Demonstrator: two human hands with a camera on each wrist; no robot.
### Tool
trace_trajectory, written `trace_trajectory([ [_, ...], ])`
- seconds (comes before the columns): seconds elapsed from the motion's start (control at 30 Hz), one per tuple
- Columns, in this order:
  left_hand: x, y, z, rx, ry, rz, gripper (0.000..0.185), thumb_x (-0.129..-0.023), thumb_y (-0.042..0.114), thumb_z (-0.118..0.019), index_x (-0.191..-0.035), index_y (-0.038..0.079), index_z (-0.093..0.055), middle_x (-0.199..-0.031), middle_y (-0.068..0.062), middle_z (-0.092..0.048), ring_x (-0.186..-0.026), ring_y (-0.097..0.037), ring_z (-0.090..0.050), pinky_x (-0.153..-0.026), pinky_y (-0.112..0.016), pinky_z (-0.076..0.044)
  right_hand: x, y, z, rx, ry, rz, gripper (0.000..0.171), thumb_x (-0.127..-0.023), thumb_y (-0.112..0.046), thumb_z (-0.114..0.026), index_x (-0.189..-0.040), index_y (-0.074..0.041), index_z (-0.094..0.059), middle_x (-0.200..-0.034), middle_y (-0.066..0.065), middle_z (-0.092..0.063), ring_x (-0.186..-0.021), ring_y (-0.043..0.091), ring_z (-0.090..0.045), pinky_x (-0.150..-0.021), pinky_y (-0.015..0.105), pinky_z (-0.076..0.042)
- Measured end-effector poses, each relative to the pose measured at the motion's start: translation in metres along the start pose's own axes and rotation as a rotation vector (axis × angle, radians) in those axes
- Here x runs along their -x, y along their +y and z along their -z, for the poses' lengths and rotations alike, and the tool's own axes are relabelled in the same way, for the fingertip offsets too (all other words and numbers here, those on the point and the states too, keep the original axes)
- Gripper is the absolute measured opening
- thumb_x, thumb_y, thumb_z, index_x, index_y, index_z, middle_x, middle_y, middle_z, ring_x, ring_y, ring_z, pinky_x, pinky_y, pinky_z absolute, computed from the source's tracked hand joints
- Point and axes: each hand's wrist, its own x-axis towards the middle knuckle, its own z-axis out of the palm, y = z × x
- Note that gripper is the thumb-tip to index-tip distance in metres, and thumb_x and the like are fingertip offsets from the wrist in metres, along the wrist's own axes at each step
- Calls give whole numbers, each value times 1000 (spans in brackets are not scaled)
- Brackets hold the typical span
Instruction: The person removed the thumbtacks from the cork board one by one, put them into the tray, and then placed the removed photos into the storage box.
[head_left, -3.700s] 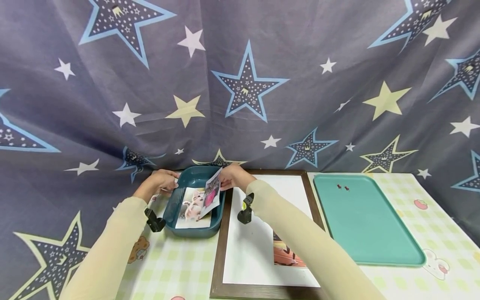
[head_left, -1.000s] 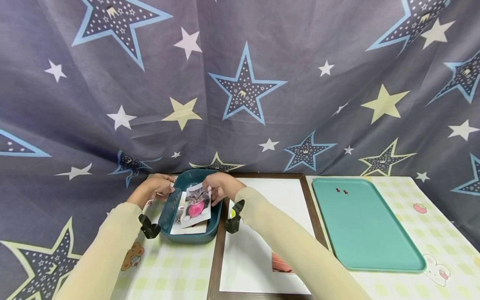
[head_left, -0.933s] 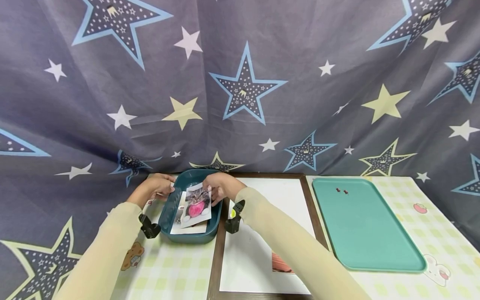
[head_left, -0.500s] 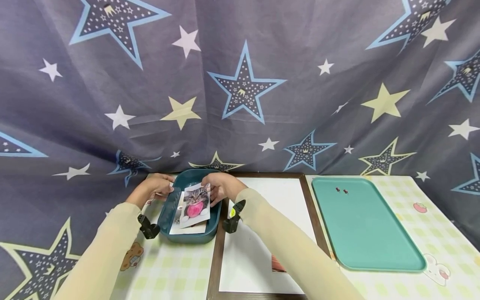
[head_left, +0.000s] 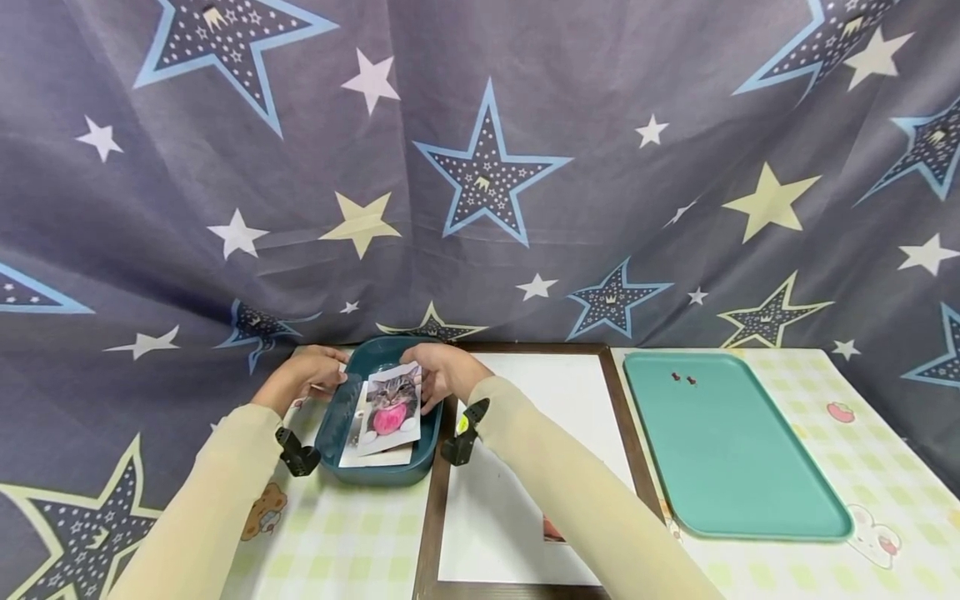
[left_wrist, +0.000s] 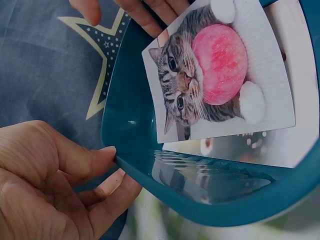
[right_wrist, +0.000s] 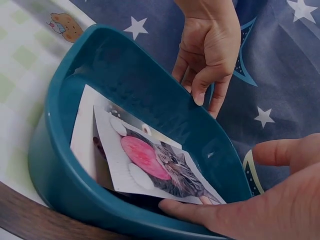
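1. Cat photo (head_left: 391,402) lifted at its far end, inside the dark teal bin (head_left: 339,417) near the far left part of the tabletop (head_left: 352,533), tilted over the other prints (head_left: 352,454) lying flat in the bin's bottom.
2. Right hand (head_left: 442,372) at the photo's far right corner: fingers (right_wrist: 187,206) under the far edge, thumb apparently above, a light pinch on the paper rather than a full clasp.
3. Left hand (head_left: 311,371) at the bin's far left rim, thumb (left_wrist: 87,157) inside the wall and fingers curled round the outside, holding the bin against sliding.
4. Best done, by judgement: pinch kept on the white border only, away from the printed cat face, to spare the glossy surface from fingermarks.
5. Lift along the photo's length, near edge last, so that the sheet peels off the stack and no print beneath comes up with it; a second sheet clinging underneath cannot be ruled out from these views.
6. Paper kept nearly flat, with no sharp bend at the pinched corner: a thin print creases easily.
7. Bin wall on the right side is the obstacle: enough height wanted before any sideways travel toward the wooden-framed white board (head_left: 525,467) just beside the bin.
8. Left-hand hold on the rim worth keeping until the photo is clear of the wall.
9. Farther right, a light teal tray (head_left: 735,467) carrying two small pushpins (head_left: 682,380) near its far edge, well apart from both hands.
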Motion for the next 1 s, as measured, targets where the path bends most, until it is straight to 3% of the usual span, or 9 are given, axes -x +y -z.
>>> trace_trajectory([
  [0.37,2,2,1,26,11,-1,55,-92,-5,-55,-145,-8,-43,-111,-14,-57,-87,-17,-59,-78,-36,-61,-1,-2,0,16,-12,-13,73,-107,-26,-45,-160,7,-9,-167,30,-12,-156,46,-14,-122,64,-24],
  [0.77,-1,2,-1,24,-3,1,54,-94,-4,-54,-147,-8,-41,-127,-23,-54,-100,-23,-60,-89,-43,-60,-1,-2,1,20,-21,-8,73,-107,-25,-44,-163,0,-5,-168,28,-10,-156,47,-11,-123,64,-21],
  [1.0,-2,-1,0,30,-2,-7,53,-94,-4,-55,-145,-8,-43,-118,-19,-58,-94,-20,-60,-81,-38,-60,-1,-1,-1,33,-15,5,71,-107,-24,-44,-164,-3,-7,-168,29,-12,-154,50,-14,-122,66,-23],
])
